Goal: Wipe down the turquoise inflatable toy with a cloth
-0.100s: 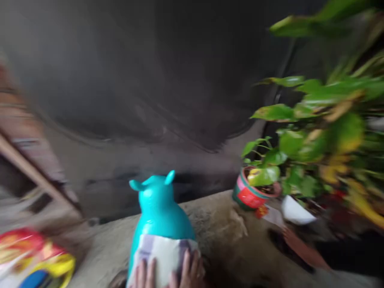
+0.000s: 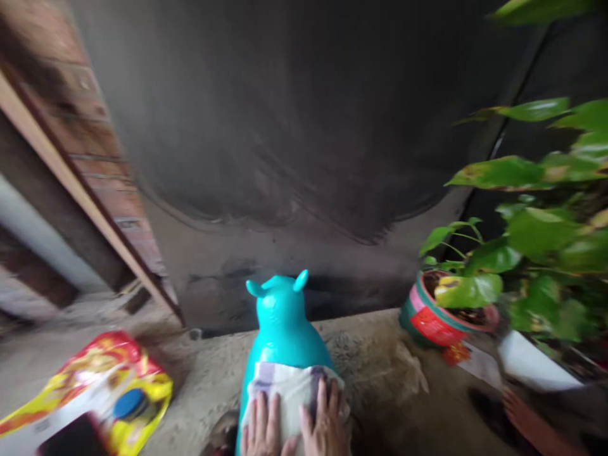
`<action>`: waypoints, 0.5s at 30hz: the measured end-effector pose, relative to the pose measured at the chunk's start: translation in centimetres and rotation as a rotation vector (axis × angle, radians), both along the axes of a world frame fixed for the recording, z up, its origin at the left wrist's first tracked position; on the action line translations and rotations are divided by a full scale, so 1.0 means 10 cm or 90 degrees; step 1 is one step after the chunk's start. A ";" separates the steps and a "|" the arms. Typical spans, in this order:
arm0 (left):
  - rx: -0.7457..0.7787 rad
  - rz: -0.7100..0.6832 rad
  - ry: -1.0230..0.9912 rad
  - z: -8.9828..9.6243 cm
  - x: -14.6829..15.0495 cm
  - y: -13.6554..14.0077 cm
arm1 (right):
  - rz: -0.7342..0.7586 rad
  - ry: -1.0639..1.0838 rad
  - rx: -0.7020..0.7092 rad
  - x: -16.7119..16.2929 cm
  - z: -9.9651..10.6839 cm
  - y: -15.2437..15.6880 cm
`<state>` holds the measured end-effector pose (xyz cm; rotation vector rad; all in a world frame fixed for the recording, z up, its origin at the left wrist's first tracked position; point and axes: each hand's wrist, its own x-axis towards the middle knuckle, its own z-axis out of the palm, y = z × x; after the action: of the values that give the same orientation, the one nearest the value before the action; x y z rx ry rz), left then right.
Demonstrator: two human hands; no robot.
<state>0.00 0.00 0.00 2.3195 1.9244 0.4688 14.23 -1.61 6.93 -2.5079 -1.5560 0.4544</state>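
A glossy turquoise animal-shaped toy (image 2: 285,329) with two small ears stands at the bottom middle, its back toward me. Over its back lies a white cloth (image 2: 289,391) with purple stripes. My left hand (image 2: 262,427) rests flat on the left half of the cloth, fingers spread. On the right half, my right hand (image 2: 323,424) presses down with its fingers stretched out. The wrists are cut off by the lower edge, as is the toy's lower part.
A dark wall panel (image 2: 294,126) rises behind the toy. On the right stand a potted plant (image 2: 441,320) and a white planter (image 2: 534,364) under large leaves. At left, a yellow-and-red bag (image 2: 114,361) lies on the concrete floor, with a blue-lidded jar (image 2: 130,403) and a dark phone-like object (image 2: 76,437).
The view has swung left, so the toy, hands and plants sit further right in the picture. More of both hands and of the bag shows. Both hands stay on the cloth.
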 end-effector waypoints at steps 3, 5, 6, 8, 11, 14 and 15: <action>-0.055 0.038 -0.008 0.03 0.09 0.27 | 0.005 -0.009 -0.015 0.05 0.03 0.41; -0.070 0.060 -0.022 0.07 0.17 0.45 | 0.019 -0.003 -0.002 0.07 0.08 0.61; -0.071 0.066 -0.025 0.09 0.20 0.52 | 0.023 0.001 0.003 0.08 0.10 0.69; -0.062 0.073 -0.032 0.12 0.22 0.62 | 0.025 0.010 0.010 0.07 0.12 0.80; -0.041 0.072 -0.045 0.16 0.18 0.65 | 0.027 0.016 0.015 0.04 0.11 0.83; -0.065 0.051 -0.041 0.24 0.10 0.55 | 0.024 0.001 0.007 -0.02 0.09 0.70; -0.086 0.044 -0.038 0.27 0.07 0.50 | 0.024 -0.008 0.004 -0.05 0.08 0.61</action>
<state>0.73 4.97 2.69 2.1387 1.9489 0.3948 13.69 4.53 7.76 -2.4853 -1.6091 0.4403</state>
